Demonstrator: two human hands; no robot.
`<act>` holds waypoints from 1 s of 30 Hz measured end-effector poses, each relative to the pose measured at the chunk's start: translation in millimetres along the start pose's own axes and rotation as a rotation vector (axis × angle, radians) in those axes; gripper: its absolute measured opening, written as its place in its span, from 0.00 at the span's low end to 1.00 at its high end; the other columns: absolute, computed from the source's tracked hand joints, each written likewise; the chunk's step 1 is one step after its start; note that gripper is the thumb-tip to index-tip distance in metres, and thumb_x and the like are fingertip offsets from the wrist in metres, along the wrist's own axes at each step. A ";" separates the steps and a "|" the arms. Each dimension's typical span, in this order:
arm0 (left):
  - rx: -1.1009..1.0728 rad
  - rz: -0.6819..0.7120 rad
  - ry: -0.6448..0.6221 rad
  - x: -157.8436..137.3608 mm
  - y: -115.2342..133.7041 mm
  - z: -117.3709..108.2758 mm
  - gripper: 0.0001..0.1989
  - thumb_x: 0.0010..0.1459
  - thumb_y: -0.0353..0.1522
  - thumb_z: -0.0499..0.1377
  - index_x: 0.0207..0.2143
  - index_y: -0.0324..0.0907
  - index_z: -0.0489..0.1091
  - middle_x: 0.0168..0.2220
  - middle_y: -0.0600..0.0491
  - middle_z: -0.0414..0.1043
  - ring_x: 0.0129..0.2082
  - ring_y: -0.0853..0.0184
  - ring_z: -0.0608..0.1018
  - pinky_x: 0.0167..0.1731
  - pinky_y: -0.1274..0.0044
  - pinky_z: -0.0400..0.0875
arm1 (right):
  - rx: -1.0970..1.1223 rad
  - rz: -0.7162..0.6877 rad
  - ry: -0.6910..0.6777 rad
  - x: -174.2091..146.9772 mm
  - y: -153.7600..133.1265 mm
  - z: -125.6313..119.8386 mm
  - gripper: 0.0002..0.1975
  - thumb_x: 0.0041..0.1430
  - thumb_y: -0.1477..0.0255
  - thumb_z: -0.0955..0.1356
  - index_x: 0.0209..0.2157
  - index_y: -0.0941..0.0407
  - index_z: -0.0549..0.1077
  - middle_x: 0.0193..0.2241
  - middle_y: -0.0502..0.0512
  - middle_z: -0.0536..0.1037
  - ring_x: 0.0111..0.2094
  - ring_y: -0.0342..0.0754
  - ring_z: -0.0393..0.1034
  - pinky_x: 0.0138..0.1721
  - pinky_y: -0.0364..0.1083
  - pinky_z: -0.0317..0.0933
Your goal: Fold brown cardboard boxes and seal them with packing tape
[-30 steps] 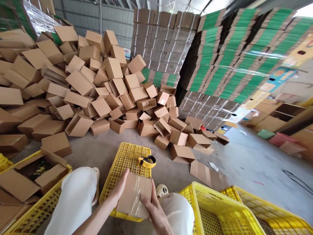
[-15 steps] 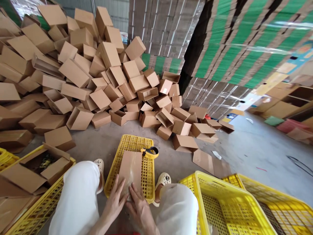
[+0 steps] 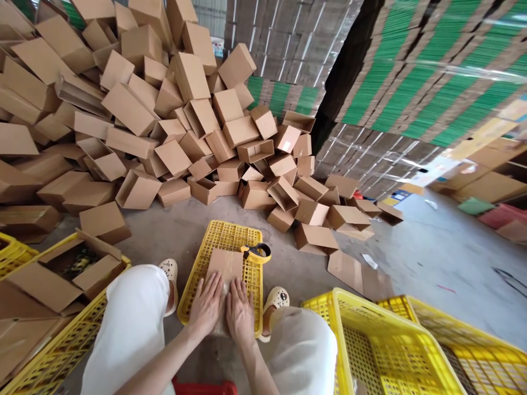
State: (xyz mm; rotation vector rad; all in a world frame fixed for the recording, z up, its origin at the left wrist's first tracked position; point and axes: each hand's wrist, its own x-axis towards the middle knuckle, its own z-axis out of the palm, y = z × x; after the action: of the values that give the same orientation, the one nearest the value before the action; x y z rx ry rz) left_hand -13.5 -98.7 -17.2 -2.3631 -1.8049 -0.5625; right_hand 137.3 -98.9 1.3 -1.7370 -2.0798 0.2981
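A long closed cardboard box lies on an upturned yellow plastic crate between my feet, with clear tape along its top. My left hand rests flat on the left of the box top, fingers stretched forward. Beside it, my right hand lies flat on the right part, its fingers extended too. Neither hand grasps anything. A yellow and black tape dispenser sits on the crate, right of the box's far end. My hands cover much of the box's near half.
A large heap of small cardboard boxes fills the far left and middle. Yellow crates stand at my right. On my left, an open carton rests on another crate. Tall stacks of flattened cardboard rise behind.
Both hands have slid forward along the box top, away from me, and now lie flatter and more parallel. The view has tilted slightly down; box, crate and tape dispenser keep their places.
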 end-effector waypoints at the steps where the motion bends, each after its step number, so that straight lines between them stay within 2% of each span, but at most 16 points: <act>1: -0.016 -0.001 -0.010 10.5 -2.7 1.6 0.29 0.73 0.32 0.47 0.75 0.42 0.55 0.74 0.45 0.58 0.74 0.56 0.61 0.72 0.55 0.55 | 0.017 0.033 0.005 10.0 1.4 4.2 0.27 0.74 0.69 0.58 0.70 0.57 0.66 0.70 0.64 0.65 0.73 0.63 0.55 0.72 0.67 0.52; 4: -0.063 -0.019 -0.074 43.4 -14.2 5.5 0.29 0.73 0.30 0.46 0.73 0.41 0.58 0.73 0.44 0.59 0.74 0.55 0.62 0.72 0.53 0.54 | 0.105 0.110 0.054 29.1 4.4 22.1 0.29 0.73 0.70 0.57 0.72 0.59 0.62 0.73 0.66 0.59 0.75 0.64 0.48 0.73 0.69 0.47; 8: -0.122 -0.062 -0.153 86.5 -32.8 9.5 0.28 0.73 0.32 0.46 0.73 0.42 0.58 0.74 0.43 0.58 0.74 0.53 0.61 0.72 0.52 0.52 | 0.213 0.118 0.144 32.1 8.2 42.8 0.30 0.73 0.70 0.56 0.74 0.58 0.59 0.75 0.64 0.55 0.76 0.62 0.44 0.74 0.67 0.45; 12: -0.133 -0.047 -0.220 120.3 -46.5 15.4 0.27 0.74 0.33 0.46 0.71 0.40 0.62 0.72 0.42 0.61 0.74 0.53 0.62 0.72 0.53 0.52 | 0.236 0.119 0.165 31.3 7.7 43.9 0.30 0.75 0.68 0.55 0.74 0.58 0.59 0.75 0.63 0.55 0.77 0.59 0.44 0.74 0.64 0.46; 15: -0.142 -0.038 -0.244 131.1 -51.1 20.8 0.27 0.74 0.34 0.44 0.71 0.37 0.63 0.72 0.40 0.62 0.74 0.52 0.62 0.72 0.53 0.53 | 0.215 0.146 0.137 34.2 3.6 38.9 0.29 0.76 0.67 0.54 0.73 0.60 0.59 0.75 0.65 0.55 0.76 0.60 0.45 0.74 0.64 0.47; 20: -0.153 -0.004 -0.253 115.2 -52.5 21.0 0.29 0.74 0.35 0.44 0.74 0.39 0.56 0.75 0.43 0.55 0.75 0.52 0.58 0.73 0.54 0.53 | 0.226 0.153 0.147 36.2 2.2 38.8 0.29 0.76 0.69 0.53 0.72 0.62 0.61 0.74 0.66 0.57 0.76 0.57 0.45 0.74 0.63 0.47; 24: -0.146 0.078 -0.223 84.7 -50.1 11.8 0.29 0.75 0.35 0.43 0.75 0.40 0.54 0.75 0.44 0.54 0.75 0.54 0.59 0.72 0.54 0.55 | 0.296 0.143 0.166 36.8 8.8 42.5 0.29 0.75 0.70 0.54 0.71 0.63 0.63 0.73 0.68 0.58 0.76 0.57 0.47 0.73 0.64 0.50; 30: -0.128 0.148 -0.218 34.6 -38.5 -8.9 0.29 0.74 0.32 0.44 0.75 0.41 0.53 0.75 0.44 0.55 0.74 0.56 0.60 0.71 0.55 0.59 | 0.442 0.120 0.186 37.1 14.1 39.8 0.29 0.75 0.68 0.54 0.70 0.62 0.65 0.73 0.66 0.59 0.75 0.55 0.49 0.74 0.63 0.50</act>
State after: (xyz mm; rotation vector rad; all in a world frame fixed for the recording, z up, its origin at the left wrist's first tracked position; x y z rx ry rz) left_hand -44.4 -59.1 -1.6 -2.7115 -1.7001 -0.4289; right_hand 127.2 -56.1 -33.6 -1.5532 -1.6311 0.5625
